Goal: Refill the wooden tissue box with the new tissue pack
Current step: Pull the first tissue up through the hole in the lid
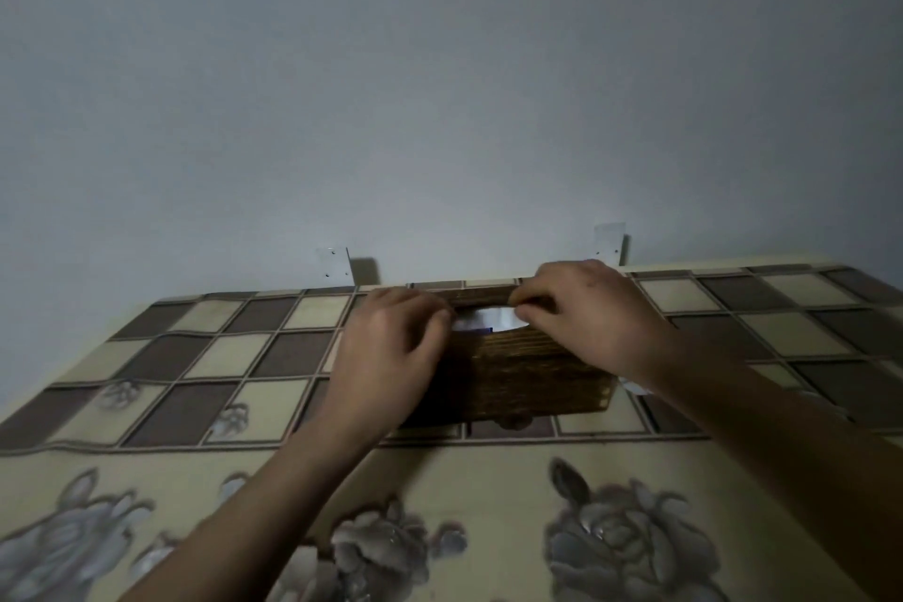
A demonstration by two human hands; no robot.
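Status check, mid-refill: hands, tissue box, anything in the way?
Left hand at slot's left end, grip unclear. Right hand pinches tissue pack through slot. Pack sits inside wooden tissue box. White scrap beside box, not blocking.

Wooden tissue box (527, 367): dark stained wood, matt, with coarse lengthwise grain lines seen on top and front. Round knob (513, 420) on the front edge is taken as the same wood. Tissue pack (483, 320), seen through the slot: white plastic film, glossy, with a bit of blue print. Table (195, 357) is covered by smooth, shiny oilcloth-like sheet; highlights are seen on the rose print. Wall (440, 88): smooth, matt paint. Two wall plates (334, 265): pale, slightly glossy, material not told.
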